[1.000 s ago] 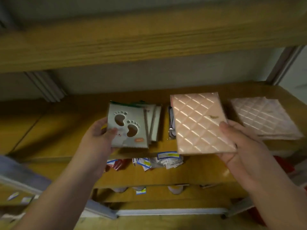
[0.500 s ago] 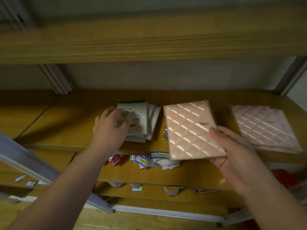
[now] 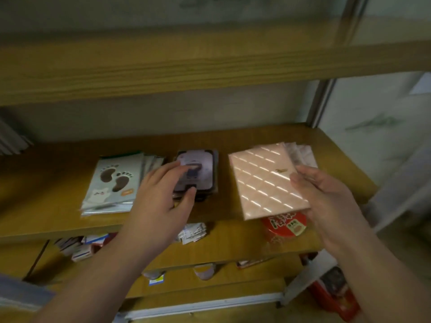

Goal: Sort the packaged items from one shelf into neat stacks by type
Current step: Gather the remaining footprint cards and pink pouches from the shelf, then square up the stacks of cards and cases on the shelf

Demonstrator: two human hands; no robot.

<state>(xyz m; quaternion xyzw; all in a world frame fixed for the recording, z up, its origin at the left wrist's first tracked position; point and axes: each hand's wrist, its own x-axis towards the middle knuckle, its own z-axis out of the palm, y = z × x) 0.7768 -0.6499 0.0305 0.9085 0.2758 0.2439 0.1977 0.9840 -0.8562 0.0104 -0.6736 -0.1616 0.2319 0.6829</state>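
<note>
On the middle wooden shelf (image 3: 58, 220), 3 groups of packaged items lie in a row. At the left sits a stack of grey packets printed with 2 dark footprints (image 3: 114, 183), its lower sheets fanned out a little to the right. In the centre is a stack of purple packets with dark edges (image 3: 203, 169). The left hand (image 3: 163, 201) reaches over this centre stack: its fingertips rest on the top packet and the thumb touches the stack's near edge, fingers only lightly bent, so whether it truly grips the packet cannot be told. To the right, the right hand (image 3: 326, 197) holds a pink quilted packet (image 3: 265, 180) by its right side, thumb on top and fingers curled beneath, the packet tilted and raised above the shelf's front edge. Behind it, the corners of a stack of similar pale quilted packets (image 3: 300, 152) show on the shelf, mostly hidden by the held one. The 2 hands are well apart, each at its own stack.

Below, on the next shelf down (image 3: 233, 238), lie a red round tin with a label (image 3: 284, 227), a heap of small white and blue sachets (image 3: 193, 231) and some small boxes (image 3: 81, 248) at the left. An upper shelf board (image 3: 163, 66) spans the top of the view, and a metal upright (image 3: 319, 101) stands at the right rear.
</note>
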